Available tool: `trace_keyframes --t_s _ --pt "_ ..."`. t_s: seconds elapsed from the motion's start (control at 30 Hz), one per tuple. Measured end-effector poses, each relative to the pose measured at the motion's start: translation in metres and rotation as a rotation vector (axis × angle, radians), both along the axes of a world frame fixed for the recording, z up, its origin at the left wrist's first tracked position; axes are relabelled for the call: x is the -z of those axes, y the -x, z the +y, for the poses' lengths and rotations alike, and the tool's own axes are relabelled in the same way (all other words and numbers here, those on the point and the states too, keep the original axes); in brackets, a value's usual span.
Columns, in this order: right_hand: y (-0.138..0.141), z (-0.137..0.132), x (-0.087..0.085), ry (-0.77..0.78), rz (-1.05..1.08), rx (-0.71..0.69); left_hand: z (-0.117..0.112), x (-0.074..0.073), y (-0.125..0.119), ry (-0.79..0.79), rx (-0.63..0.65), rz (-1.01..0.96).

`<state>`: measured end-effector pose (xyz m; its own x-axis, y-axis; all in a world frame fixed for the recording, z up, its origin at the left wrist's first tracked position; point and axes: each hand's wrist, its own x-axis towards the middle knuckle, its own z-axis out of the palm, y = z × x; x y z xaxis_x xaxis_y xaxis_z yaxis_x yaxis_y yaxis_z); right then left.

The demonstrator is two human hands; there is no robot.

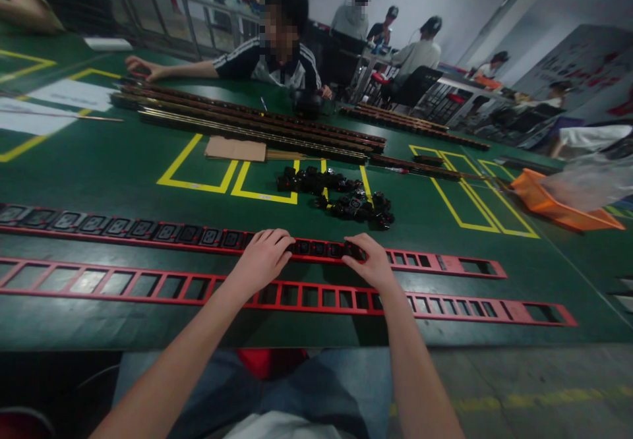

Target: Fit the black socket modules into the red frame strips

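Across the table in front of me lies a long red slotted strip point(428, 261), with black power sockets point(167, 231) filling its slots from the left up to my hands. My left hand point(268, 252) is closed over this strip, fingers on the far side and thumb on the near side. Between my hands several fitted sockets point(319, 248) show. At the right end of that row, my right hand point(368, 259) pinches a black socket point(354, 250) at a slot; my fingers partly hide it. Nearer to me runs a second red strip point(301, 296) with bare slots.
Loose black sockets point(356, 205) lie in a pile beyond my hands. Behind them are a cardboard piece point(235, 149) and stacked long strips point(257, 122). A co-worker point(281, 50) sits opposite. An orange bin point(558, 202) with clear plastic stands at the right.
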<state>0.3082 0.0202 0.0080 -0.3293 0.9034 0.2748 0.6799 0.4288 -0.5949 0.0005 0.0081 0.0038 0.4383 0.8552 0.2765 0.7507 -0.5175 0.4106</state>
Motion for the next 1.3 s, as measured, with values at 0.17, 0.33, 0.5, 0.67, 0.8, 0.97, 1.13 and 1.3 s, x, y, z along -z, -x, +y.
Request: trace_keyframes --t_s 0.17,0.33,0.5,0.67,0.8,0.97,1.13,1.3 --pt "0.002 -0.002 -0.003 0.012 0.007 0.005 0.000 -0.001 0.000 -0.001 0.003 0.018" --pt "0.003 -0.003 -0.003 -0.009 -0.005 0.016 -0.001 0.000 0.001 -0.015 0.001 0.032" --pt "0.002 -0.003 0.001 -0.019 -0.013 0.020 0.000 0.002 0.002 -0.028 0.003 0.050" --pt "0.002 -0.003 0.003 -0.037 -0.026 0.011 0.002 0.007 0.004 -0.038 0.009 0.093" --pt "0.001 -0.004 0.004 -0.035 -0.011 0.017 0.003 0.008 0.006 -0.064 0.030 0.116" --pt "0.002 -0.005 0.003 -0.038 -0.017 0.018 0.004 0.008 0.006 -0.082 0.043 0.118" --pt "0.003 -0.006 0.002 -0.074 -0.084 0.015 0.004 0.011 0.007 -0.091 0.036 0.113" --pt "0.003 -0.006 0.004 -0.105 -0.117 -0.003 0.005 0.017 0.008 -0.103 0.039 0.107"
